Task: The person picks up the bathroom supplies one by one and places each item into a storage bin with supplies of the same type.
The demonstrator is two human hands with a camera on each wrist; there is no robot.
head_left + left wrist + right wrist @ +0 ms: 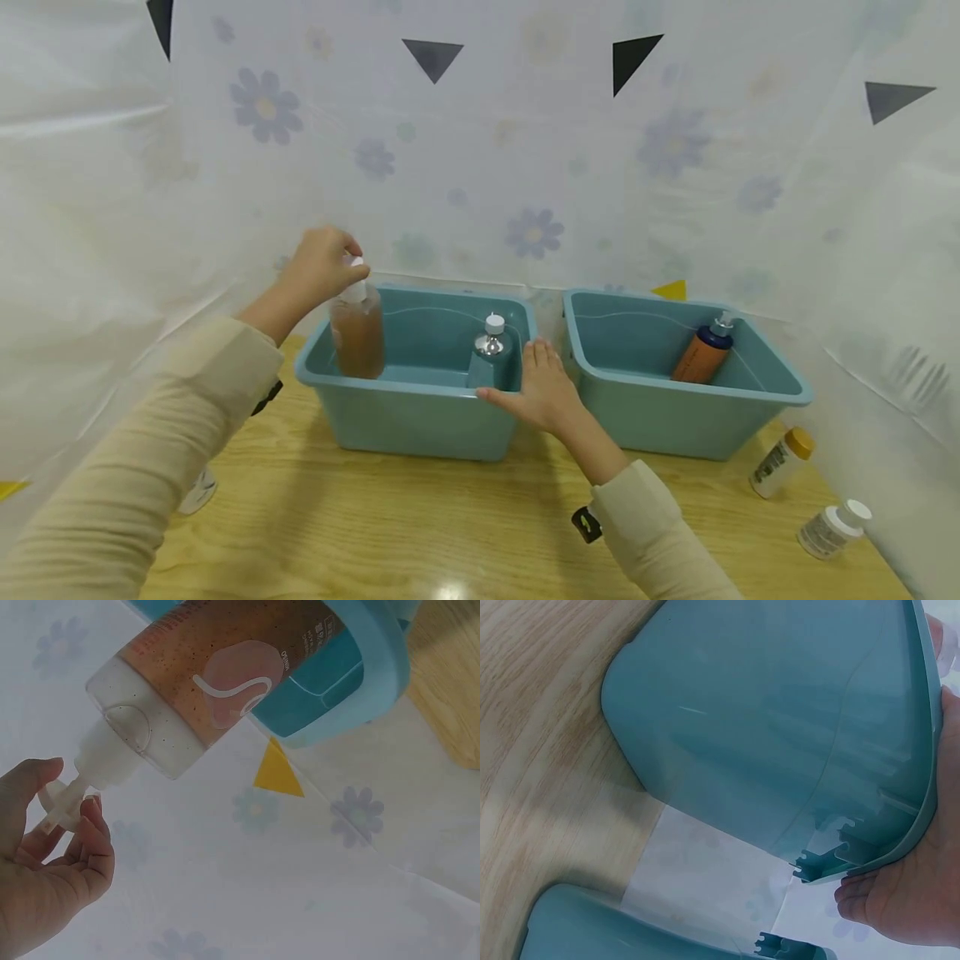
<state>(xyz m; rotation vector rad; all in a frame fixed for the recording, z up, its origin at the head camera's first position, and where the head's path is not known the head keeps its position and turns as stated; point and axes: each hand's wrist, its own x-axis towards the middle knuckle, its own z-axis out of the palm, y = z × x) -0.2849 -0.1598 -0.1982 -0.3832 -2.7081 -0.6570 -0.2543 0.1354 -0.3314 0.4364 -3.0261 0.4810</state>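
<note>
My left hand (322,260) pinches the white pump head (67,799) of a clear bottle (358,335) of orange-brown liquid. The bottle stands upright within the left end of the left teal bin (420,421), its top above the rim. In the left wrist view, thumb and fingertips meet around the pump. My right hand (542,385) rests on the same bin's front right corner, thumb along the front rim and fingers along the right side. Next to it inside the bin is a teal bottle (491,357) with a white cap and silvery shoulder.
A second teal bin (667,417) stands to the right, with an orange-and-blue pump bottle (703,354) leaning inside. On the wooden table (420,533), a white bottle with an orange cap (782,462) and a white-capped bottle (832,529) are at the right. A floral sheet (465,167) hangs behind.
</note>
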